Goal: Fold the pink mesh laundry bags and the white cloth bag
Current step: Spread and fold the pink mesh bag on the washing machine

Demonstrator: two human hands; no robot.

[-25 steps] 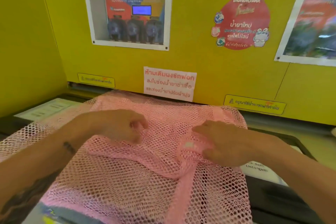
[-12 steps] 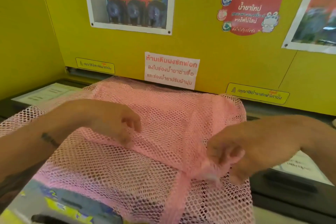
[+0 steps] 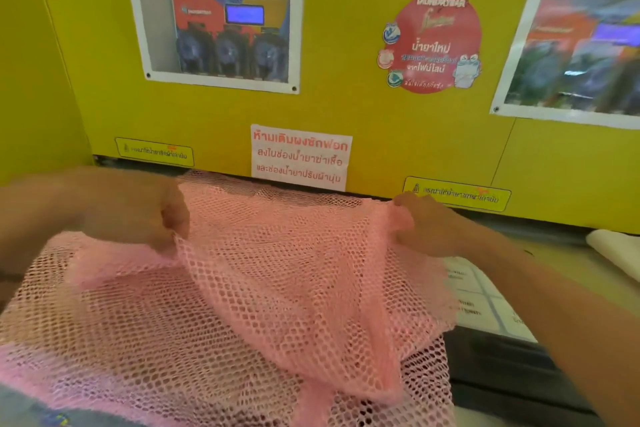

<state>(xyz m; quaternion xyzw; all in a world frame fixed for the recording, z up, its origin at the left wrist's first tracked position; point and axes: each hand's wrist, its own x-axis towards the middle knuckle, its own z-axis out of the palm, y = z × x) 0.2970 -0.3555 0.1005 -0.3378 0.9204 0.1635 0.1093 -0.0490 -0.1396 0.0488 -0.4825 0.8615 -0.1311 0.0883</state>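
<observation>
Head cam: my left hand (image 3: pixel 138 215) and right hand (image 3: pixel 426 225) each pinch a far corner of the pink mesh bag (image 3: pixel 294 274), lifted off the tabletop (image 3: pixel 571 263). Its held edge runs left-right between both grips, so I'd fold toward me.

Two hands showing: left hand (image 3: pixel 138 215), right hand (image 3: pixel 426 229). Pink mesh bags (image 3: pixel 277 288) lying piled, number unclear. One white cloth (image 3: pixel 616 250) showing at right edge. Two framed photos, four stickers hanging on yellow wall.
</observation>
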